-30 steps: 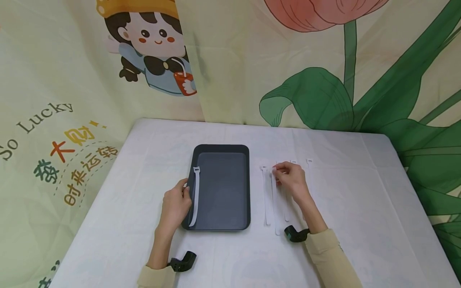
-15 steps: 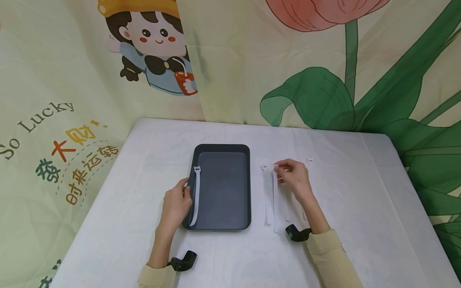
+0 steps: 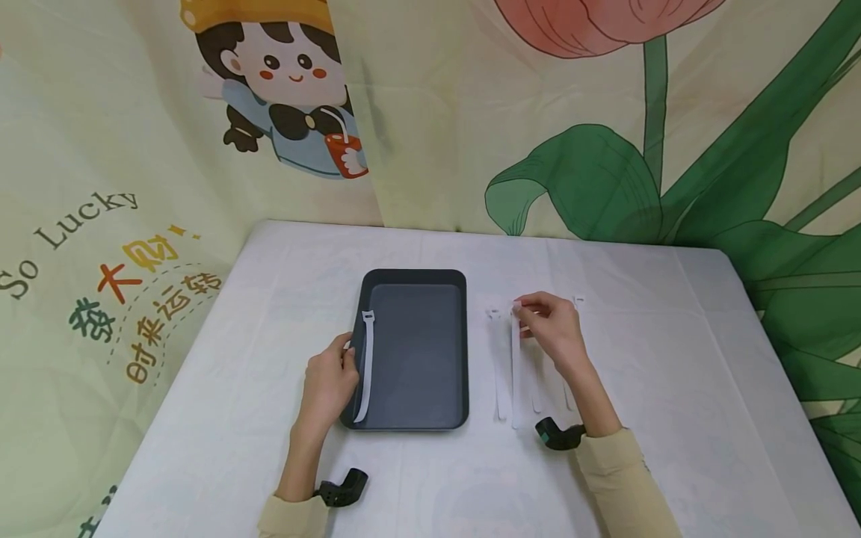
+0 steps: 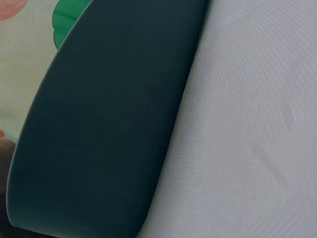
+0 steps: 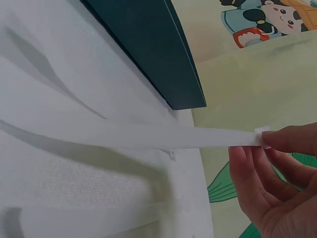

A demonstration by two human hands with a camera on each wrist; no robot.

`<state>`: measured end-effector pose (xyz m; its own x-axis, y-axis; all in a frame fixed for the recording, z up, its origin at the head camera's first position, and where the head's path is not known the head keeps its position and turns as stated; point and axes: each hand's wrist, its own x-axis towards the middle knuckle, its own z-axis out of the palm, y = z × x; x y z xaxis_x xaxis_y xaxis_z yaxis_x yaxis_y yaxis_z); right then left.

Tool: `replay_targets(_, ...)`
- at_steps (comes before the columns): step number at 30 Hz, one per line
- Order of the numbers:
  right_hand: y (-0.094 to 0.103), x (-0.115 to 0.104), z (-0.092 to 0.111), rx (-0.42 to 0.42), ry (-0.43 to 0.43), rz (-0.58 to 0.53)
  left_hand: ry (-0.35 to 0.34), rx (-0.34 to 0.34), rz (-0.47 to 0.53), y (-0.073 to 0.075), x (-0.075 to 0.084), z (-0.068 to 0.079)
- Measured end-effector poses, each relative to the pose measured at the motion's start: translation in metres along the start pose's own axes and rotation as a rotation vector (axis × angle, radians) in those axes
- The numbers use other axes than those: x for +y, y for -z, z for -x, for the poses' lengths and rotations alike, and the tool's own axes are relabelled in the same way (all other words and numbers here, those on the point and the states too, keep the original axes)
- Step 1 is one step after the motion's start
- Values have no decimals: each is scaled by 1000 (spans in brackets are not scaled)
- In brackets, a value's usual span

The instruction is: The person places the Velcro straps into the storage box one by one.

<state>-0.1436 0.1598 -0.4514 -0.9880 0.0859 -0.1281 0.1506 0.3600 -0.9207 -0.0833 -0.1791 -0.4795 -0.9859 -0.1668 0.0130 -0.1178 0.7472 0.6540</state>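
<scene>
My left hand [image 3: 328,381] grips the left rim of a dark grey rectangular tray [image 3: 420,359]. One white hook-and-loop cable tie [image 3: 366,366] lies lengthwise inside the tray along that side, its slotted head at the far end. To the right of the tray, my right hand [image 3: 551,325] pinches the head end of another white cable tie [image 5: 148,136] between thumb and fingers. In the right wrist view this tie stretches out from the fingertips, with its shadow on the cloth below. Only a bit of a left-hand finger [image 4: 6,161] shows in the left wrist view.
Several more white cable ties lie on the white tablecloth [image 3: 673,373]: one tie [image 3: 498,366] between the tray and the held one, others partly hidden under my right hand and forearm. A printed fabric backdrop [image 3: 430,112] hangs behind the table.
My right hand has shifted slightly away from me and to the right, drawing the pinched cable tie a little farther back. The left hand and tray stay put.
</scene>
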Motion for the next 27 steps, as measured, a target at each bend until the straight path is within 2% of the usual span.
replay_targets(8, 3, -5, 2, -40, 37, -49, -1, -3, 3, 0, 0, 0)
replay_targets(13, 4, -9, 3, -67, 28, -87, 3, -4, 3, 0, 0, 1)
replay_targets(27, 4, -27, 7, -85, 55, -126, -3, 5, 9, 1, 0, 1)
